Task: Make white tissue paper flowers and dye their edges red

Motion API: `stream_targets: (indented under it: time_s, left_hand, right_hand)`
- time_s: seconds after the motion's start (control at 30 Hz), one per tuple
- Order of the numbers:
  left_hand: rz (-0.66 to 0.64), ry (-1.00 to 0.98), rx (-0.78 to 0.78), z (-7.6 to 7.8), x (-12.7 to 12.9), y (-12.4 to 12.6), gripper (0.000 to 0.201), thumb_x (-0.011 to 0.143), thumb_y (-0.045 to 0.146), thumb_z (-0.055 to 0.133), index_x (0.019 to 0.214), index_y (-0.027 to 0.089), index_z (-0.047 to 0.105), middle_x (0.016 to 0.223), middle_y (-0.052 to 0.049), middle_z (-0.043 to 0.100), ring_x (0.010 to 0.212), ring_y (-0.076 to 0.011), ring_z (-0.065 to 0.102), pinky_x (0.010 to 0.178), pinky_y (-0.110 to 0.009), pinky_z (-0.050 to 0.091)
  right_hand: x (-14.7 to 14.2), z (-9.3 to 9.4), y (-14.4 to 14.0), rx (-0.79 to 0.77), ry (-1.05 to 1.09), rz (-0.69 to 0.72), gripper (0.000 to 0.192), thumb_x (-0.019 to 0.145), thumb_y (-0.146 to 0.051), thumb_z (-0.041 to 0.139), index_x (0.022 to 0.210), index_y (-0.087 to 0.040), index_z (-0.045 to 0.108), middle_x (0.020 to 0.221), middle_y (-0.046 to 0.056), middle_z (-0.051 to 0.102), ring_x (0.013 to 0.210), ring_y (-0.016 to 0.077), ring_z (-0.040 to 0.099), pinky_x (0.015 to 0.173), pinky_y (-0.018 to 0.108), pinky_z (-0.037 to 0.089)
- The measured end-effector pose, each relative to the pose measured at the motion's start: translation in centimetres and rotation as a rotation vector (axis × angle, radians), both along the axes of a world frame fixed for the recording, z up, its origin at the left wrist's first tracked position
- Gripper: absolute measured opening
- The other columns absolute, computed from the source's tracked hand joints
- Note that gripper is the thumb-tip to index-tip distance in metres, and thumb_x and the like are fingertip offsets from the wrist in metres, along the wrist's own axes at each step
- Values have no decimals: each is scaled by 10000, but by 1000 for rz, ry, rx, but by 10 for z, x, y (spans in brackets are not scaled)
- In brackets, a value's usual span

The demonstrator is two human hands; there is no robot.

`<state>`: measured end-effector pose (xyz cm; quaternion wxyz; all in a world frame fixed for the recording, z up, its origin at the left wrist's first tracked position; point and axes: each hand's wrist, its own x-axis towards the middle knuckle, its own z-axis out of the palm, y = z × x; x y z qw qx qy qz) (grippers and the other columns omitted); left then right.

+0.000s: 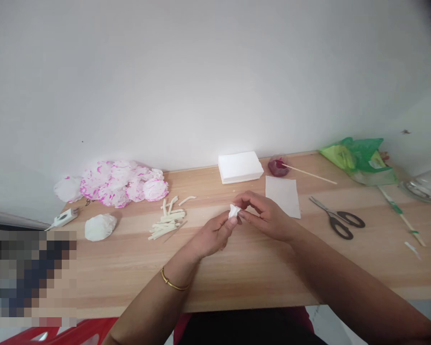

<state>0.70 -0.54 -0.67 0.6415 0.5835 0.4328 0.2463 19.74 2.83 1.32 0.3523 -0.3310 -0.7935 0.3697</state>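
Between my two hands, above the middle of the wooden table, is a small crumpled piece of white tissue paper (233, 211). My left hand (215, 232), with a gold bangle on its wrist, pinches the tissue from below. The fingers of my right hand (264, 215) are bent around its right side and touch it; some fingertips are hidden. A flat white paper sheet (283, 196) lies just behind my right hand. Behind my hands stands a stack of white tissues (240, 166). To the left lie several pale cream sticks (168, 223).
At the back left are pink-edged white paper flowers (118, 184); nearer lies a white paper ball (99, 227) beside a white plug (64, 218). Rightward are a cup of dark red liquid (278, 166) holding a thin stick, scissors (335, 218), a green bag (362, 160) and a glass jar (425, 186).
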Motion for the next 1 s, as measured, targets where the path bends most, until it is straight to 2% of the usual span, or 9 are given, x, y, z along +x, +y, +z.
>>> stream_targets:
  time_s: [0.2,0.33,0.53,0.7,1.0]
  left_hand:
    - [30,-22,-3,1,0,0,525,884,601,261,981,150,512,594,67,318,412,-59,338,396,-201,316]
    - [36,-73,-56,0,1,1,552,875,616,262,943,139,532,580,74,285,422,-63,294,399,-205,336]
    - [9,-101,-100,-2,-1,2,572,868,626,270,930,132,550,568,77,284,411,-60,318,410,-207,349]
    - [54,-150,-127,-4,-1,4,555,865,623,287,955,138,539,566,80,295,393,-58,322,392,-200,335]
    - [71,-81,-127,-4,0,4,509,858,615,336,953,156,534,552,86,263,397,-55,263,369,-184,300]
  right_hand:
    - [-1,2,-1,-25,29,25,177,884,-221,488,1049,-208,547,979,60,605,844,165,562,787,337,475]
    - [0,1,-2,-4,26,32,179,882,-222,494,1052,-206,544,957,57,599,839,164,550,774,331,474]
    - [2,2,-2,22,18,41,155,870,-224,499,1020,-205,535,919,58,589,830,166,545,761,326,472]
    - [2,4,-2,24,-20,38,118,877,-214,486,984,-208,535,874,47,578,797,162,537,739,319,465]
    - [5,0,4,125,-82,89,149,893,-202,461,1014,-213,549,885,60,590,818,179,548,734,337,476]
